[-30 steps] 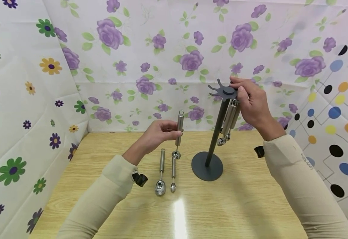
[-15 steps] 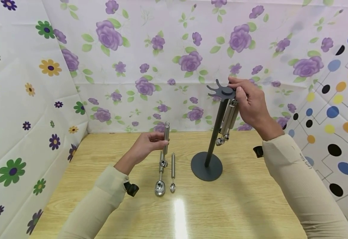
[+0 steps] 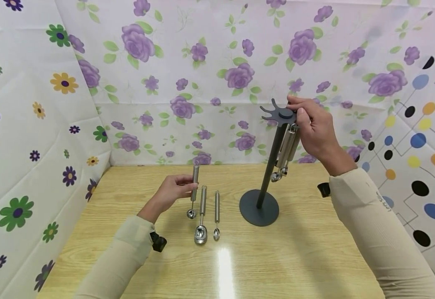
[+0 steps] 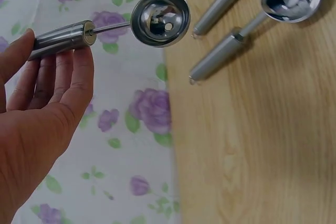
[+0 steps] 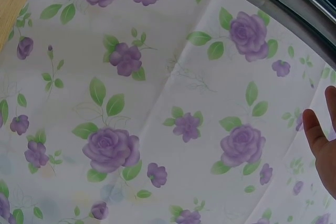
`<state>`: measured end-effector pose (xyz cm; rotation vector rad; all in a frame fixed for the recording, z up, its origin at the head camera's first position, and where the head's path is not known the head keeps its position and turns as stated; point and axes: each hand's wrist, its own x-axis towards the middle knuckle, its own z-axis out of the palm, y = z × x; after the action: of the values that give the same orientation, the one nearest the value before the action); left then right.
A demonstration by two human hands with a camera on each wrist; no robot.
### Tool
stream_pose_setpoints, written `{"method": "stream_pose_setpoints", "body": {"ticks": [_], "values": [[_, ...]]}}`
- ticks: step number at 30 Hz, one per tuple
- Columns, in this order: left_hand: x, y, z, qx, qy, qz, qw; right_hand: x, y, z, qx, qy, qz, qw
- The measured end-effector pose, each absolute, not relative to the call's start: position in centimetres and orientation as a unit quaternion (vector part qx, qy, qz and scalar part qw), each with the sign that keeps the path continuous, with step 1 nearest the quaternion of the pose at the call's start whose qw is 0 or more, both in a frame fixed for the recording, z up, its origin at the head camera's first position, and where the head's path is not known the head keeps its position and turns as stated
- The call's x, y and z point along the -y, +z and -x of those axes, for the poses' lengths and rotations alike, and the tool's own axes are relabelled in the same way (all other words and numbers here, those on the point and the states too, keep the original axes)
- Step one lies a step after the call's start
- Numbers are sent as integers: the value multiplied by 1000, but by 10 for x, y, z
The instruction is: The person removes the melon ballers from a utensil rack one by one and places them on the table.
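Note:
My left hand (image 3: 174, 192) pinches the steel handle of a small round-bowled scoop (image 3: 194, 187), held upright with its bowl downward, left of the other utensils. Seen from the left wrist, the scoop's deep shiny bowl (image 4: 160, 19) points away from the fingers. On the table beside it lie a large steel scoop (image 3: 201, 234) and a slim steel scoop with a small oval bowl (image 3: 216, 220). My right hand (image 3: 316, 131) grips the top of a dark utensil stand (image 3: 269, 178) at its hooks. Several steel-handled utensils (image 3: 287, 145) hang there, partly hidden by that hand.
The stand's round base (image 3: 251, 207) rests on the wooden table (image 3: 146, 257), right of the lying scoops. Bare hooks (image 3: 267, 112) stick out on the stand's left side. A flowered cloth (image 3: 210, 62) rises behind the table's back edge.
My left hand has carried the small round-bowled scoop leftward and lower, passing over the large scoop to its left side. The right hand has kept its place on the stand.

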<state>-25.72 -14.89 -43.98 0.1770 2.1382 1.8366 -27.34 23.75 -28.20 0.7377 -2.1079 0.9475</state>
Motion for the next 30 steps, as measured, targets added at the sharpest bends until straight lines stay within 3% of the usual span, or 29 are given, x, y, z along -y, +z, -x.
{"method": "stream_pose_setpoints", "body": {"ticks": [30], "values": [[168,-515,281,-761,622,39,181,-236,-285,274,812,367,-285,353]]}}
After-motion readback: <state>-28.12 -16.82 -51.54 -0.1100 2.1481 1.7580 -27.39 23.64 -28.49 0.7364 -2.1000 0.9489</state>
